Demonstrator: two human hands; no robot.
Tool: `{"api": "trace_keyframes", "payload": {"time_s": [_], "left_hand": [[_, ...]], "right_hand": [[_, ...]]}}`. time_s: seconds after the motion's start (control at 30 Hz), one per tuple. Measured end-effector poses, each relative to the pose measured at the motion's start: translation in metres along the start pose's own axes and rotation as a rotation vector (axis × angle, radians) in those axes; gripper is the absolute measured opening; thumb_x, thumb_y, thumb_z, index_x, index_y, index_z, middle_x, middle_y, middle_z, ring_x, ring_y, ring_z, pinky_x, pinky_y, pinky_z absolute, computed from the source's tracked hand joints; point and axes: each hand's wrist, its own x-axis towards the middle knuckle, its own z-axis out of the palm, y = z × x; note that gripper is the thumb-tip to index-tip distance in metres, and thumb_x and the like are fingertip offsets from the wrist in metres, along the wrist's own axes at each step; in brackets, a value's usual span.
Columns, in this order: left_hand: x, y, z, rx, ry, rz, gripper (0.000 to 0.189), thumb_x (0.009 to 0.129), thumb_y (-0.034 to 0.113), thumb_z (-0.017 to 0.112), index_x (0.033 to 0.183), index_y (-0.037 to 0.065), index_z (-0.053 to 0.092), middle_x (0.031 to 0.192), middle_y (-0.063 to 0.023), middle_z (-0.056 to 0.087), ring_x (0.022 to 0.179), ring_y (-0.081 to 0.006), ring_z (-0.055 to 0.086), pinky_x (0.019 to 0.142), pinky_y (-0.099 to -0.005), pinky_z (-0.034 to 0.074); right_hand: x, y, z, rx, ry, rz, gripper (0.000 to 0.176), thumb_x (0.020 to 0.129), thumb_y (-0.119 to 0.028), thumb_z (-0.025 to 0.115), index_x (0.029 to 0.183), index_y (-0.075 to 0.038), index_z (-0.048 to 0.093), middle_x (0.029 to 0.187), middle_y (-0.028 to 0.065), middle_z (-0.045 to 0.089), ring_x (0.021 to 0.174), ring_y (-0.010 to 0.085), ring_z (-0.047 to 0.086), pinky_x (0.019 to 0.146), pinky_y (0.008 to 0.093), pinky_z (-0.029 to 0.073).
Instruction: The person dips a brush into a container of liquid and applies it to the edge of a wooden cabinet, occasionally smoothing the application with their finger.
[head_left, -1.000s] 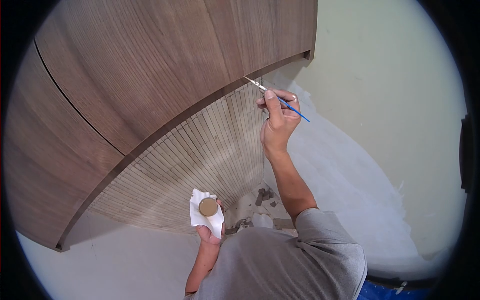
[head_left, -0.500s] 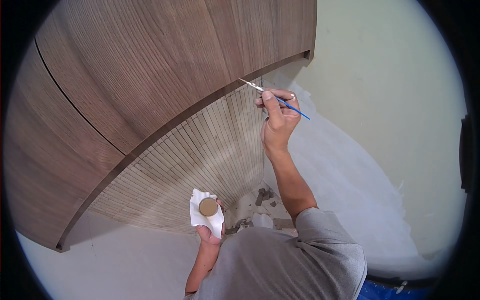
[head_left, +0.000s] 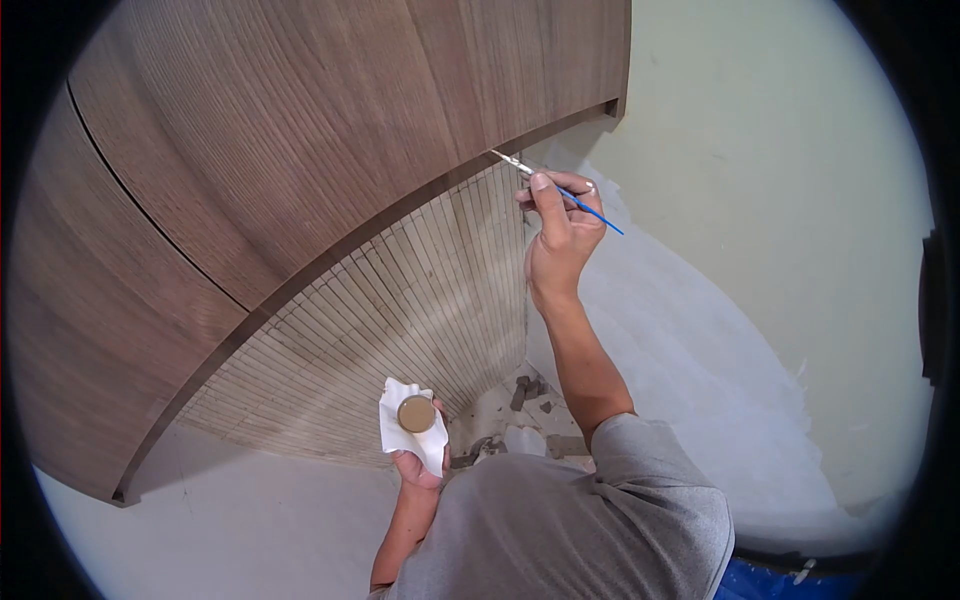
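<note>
My right hand (head_left: 558, 228) is raised and pinches a thin blue-handled paintbrush (head_left: 598, 215). Its metal ferrule and tip point up-left and reach the lower edge of the brown wood-grain wall cabinet (head_left: 300, 130). Lower down, my left hand (head_left: 418, 466) grips a crumpled white cloth (head_left: 396, 428) with a small round container of brown paint (head_left: 416, 413) resting in it. Both sit in front of the ribbed, slatted panel (head_left: 400, 310) under the cabinet.
A pale green wall (head_left: 780, 150) stands to the right, with a white patched area (head_left: 690, 360) below it. Bits of rubble (head_left: 525, 392) lie at the corner by the panel's foot. My grey sleeve (head_left: 580, 530) fills the bottom; something blue (head_left: 770, 582) shows at lower right.
The brush tip dipped slightly left along the cabinet's lower edge, then came back up and right. My right hand shifted a little upward. My left hand has not moved.
</note>
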Motion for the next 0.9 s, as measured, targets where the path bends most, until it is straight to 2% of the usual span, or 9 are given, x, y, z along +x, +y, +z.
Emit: {"api": "trace_keyframes", "payload": {"time_s": [0.13, 0.27, 0.37, 0.47, 0.57, 0.67, 0.77, 0.9], "left_hand": [[-0.001, -0.002, 0.004, 0.016, -0.059, -0.022, 0.056, 0.089, 0.031, 0.072, 0.14, 0.015, 0.053, 0.14, -0.0089, 0.058, 0.127, -0.032, 0.055, 0.11, -0.0474, 0.045], [-0.003, -0.001, 0.011, -0.067, -0.109, -0.144, 0.054, 0.092, 0.033, 0.069, 0.141, 0.015, 0.053, 0.139, -0.0095, 0.058, 0.127, -0.0351, 0.054, 0.108, -0.0479, 0.048], [0.001, 0.001, 0.001, -0.028, 0.007, -0.021, 0.053, 0.094, 0.034, 0.067, 0.141, 0.015, 0.053, 0.138, -0.0096, 0.058, 0.127, -0.0356, 0.054, 0.107, -0.0482, 0.048], [0.0, 0.002, -0.001, -0.022, 0.042, -0.005, 0.051, 0.095, 0.035, 0.065, 0.14, 0.014, 0.053, 0.138, -0.0095, 0.059, 0.126, -0.0343, 0.055, 0.108, -0.0479, 0.048], [-0.002, -0.002, 0.007, -0.021, -0.006, -0.049, 0.05, 0.095, 0.035, 0.065, 0.139, 0.014, 0.054, 0.137, -0.0093, 0.059, 0.125, -0.0319, 0.056, 0.109, -0.0475, 0.047], [-0.001, -0.003, 0.004, 0.005, 0.011, -0.011, 0.05, 0.095, 0.034, 0.064, 0.139, 0.014, 0.054, 0.136, -0.009, 0.06, 0.125, -0.0302, 0.057, 0.11, -0.0473, 0.046], [0.0, -0.001, 0.003, 0.019, 0.041, -0.012, 0.049, 0.095, 0.033, 0.064, 0.139, 0.013, 0.054, 0.136, -0.0089, 0.06, 0.125, -0.0293, 0.057, 0.111, -0.0472, 0.045], [0.001, -0.002, 0.001, 0.041, 0.069, 0.037, 0.048, 0.096, 0.033, 0.064, 0.138, 0.013, 0.054, 0.135, -0.0093, 0.061, 0.124, -0.0291, 0.058, 0.111, -0.047, 0.045]], "right_hand": [[0.0, 0.0, -0.002, 0.006, -0.003, -0.011, 0.014, 0.091, -0.006, 0.07, 0.098, 0.001, 0.06, 0.09, 0.0112, 0.068, 0.075, 0.015, 0.067, 0.07, 0.0281, 0.054], [0.0, 0.0, -0.001, -0.012, -0.007, 0.001, 0.012, 0.09, -0.005, 0.069, 0.096, 0.0, 0.06, 0.088, 0.0106, 0.068, 0.073, 0.015, 0.066, 0.069, 0.0283, 0.054], [0.003, 0.004, -0.01, -0.002, 0.028, 0.004, 0.013, 0.087, -0.001, 0.066, 0.099, 0.002, 0.062, 0.084, 0.0104, 0.068, 0.071, 0.0136, 0.064, 0.067, 0.0276, 0.053], [0.008, 0.001, -0.016, -0.141, -0.152, -0.051, 0.032, 0.082, 0.002, 0.063, 0.114, 0.005, 0.064, 0.076, 0.007, 0.069, 0.066, 0.0096, 0.06, 0.066, 0.0249, 0.05], [0.013, 0.011, -0.018, -0.357, -0.255, -0.157, 0.055, 0.078, 0.003, 0.061, 0.132, 0.006, 0.059, 0.071, 0.0032, 0.069, 0.06, 0.0063, 0.055, 0.062, 0.0222, 0.046], [0.018, 0.017, -0.016, -0.454, -0.224, -0.253, 0.065, 0.074, 0.002, 0.062, 0.139, 0.004, 0.055, 0.068, 0.0008, 0.069, 0.055, 0.0045, 0.051, 0.057, 0.0205, 0.043], [0.024, 0.012, -0.014, -0.617, -0.211, -0.269, 0.066, 0.072, 0.0, 0.063, 0.138, 0.005, 0.056, 0.067, 0.0013, 0.069, 0.052, 0.0047, 0.05, 0.053, 0.0203, 0.043], [0.024, 0.014, -0.012, -0.735, -0.215, -0.327, 0.068, 0.07, -0.002, 0.063, 0.138, -0.002, 0.059, 0.065, -0.0005, 0.069, 0.049, 0.0066, 0.052, 0.052, 0.0206, 0.043]]}}
